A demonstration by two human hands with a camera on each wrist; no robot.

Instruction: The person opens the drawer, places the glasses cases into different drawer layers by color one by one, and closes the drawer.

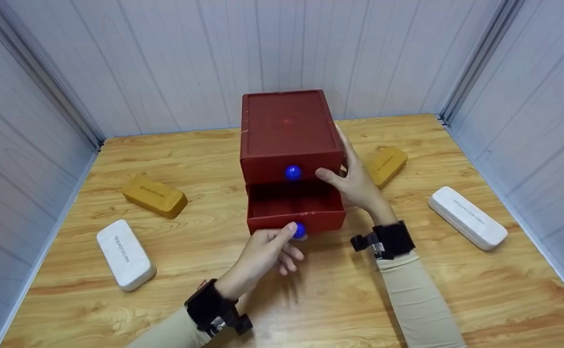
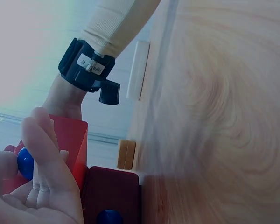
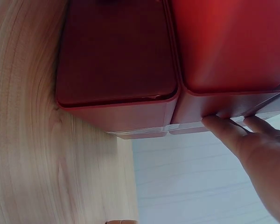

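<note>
In the head view a dark red drawer cabinet (image 1: 289,125) stands at the middle of the table, its upper drawer closed. Below that, a drawer (image 1: 306,220) is pulled out, and what I see of its inside is bare. My left hand (image 1: 267,251) pinches this drawer's blue knob (image 1: 299,230) between thumb and fingers. My right hand (image 1: 359,181) holds the cabinet's right side, thumb over the front corner beside the upper blue knob (image 1: 293,172). A closed lower drawer (image 2: 113,189) shows in the left wrist view, under the pulled-out one.
On the left lie a yellow case (image 1: 155,195) and a white case (image 1: 126,254). To the right are another yellow case (image 1: 387,166), partly behind my right hand, and another white case (image 1: 468,218). Pale panel walls (image 1: 166,63) enclose the wooden table (image 1: 330,299) at back and sides.
</note>
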